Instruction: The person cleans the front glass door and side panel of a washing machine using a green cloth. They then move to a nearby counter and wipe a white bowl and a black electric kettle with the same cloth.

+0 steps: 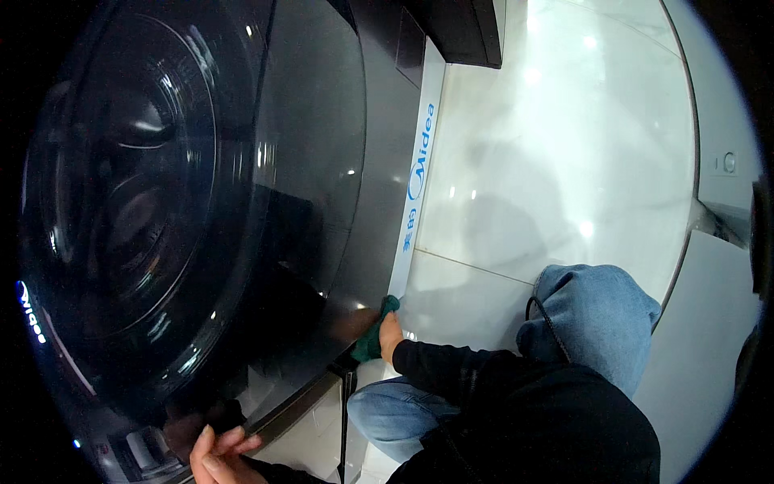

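My right hand (391, 336) holds a dark green cloth (370, 345) against the lower side edge of a dark, glossy front-load washing machine (314, 151). The cloth touches the end of a white base strip (417, 175) bearing blue Midea lettering. At the bottom of the view, my left hand (225, 457) is loosely bent with its fingers apart and nothing in them. It is close to the machine's edge, and I cannot tell whether it touches. The round door (145, 157) fills the left part of the view.
Pale glossy floor tiles (514, 139) lie beside the machine. A dark block-shaped object (465, 30) stands at the top. Whitish appliance-like fronts (713, 302) curve along the right. My bent knee (595, 320) in blue jeans rises between them and the machine.
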`<state>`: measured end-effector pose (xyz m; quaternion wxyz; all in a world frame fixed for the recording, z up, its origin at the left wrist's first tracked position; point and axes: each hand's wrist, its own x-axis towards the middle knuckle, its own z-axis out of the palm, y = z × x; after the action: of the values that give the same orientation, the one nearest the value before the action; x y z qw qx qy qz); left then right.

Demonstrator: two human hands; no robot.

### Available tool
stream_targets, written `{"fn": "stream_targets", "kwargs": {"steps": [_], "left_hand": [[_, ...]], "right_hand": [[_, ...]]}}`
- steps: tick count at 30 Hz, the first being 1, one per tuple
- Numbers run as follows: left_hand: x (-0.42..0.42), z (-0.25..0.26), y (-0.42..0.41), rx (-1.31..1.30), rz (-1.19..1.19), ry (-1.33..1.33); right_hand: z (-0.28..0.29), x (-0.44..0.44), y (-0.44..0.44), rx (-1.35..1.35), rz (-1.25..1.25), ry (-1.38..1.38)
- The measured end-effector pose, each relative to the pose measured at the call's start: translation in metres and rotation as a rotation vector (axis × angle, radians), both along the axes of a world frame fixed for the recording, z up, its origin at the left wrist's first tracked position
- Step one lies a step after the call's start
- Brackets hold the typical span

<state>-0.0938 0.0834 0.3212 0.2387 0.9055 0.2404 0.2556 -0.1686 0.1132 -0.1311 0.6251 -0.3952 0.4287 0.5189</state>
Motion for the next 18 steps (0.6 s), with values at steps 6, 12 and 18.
{"fn": "stream_targets", "kwargs": {"steps": [6, 12, 18], "left_hand": [[0.003, 0.001, -0.002, 0.014, -0.009, 0.000], [0.000, -0.003, 0.000, 0.046, 0.011, 0.021], [0.009, -0.006, -0.005, 0.060, 0.019, -0.020]], "right_hand": [[-0.053, 0.008, 0.000, -0.156, 0.765, -0.882], [-0.030, 0.088, -0.026, -0.044, 0.377, -0.406], [-0.061, 0.007, -0.009, -0.111, 0.432, -0.649]]}}
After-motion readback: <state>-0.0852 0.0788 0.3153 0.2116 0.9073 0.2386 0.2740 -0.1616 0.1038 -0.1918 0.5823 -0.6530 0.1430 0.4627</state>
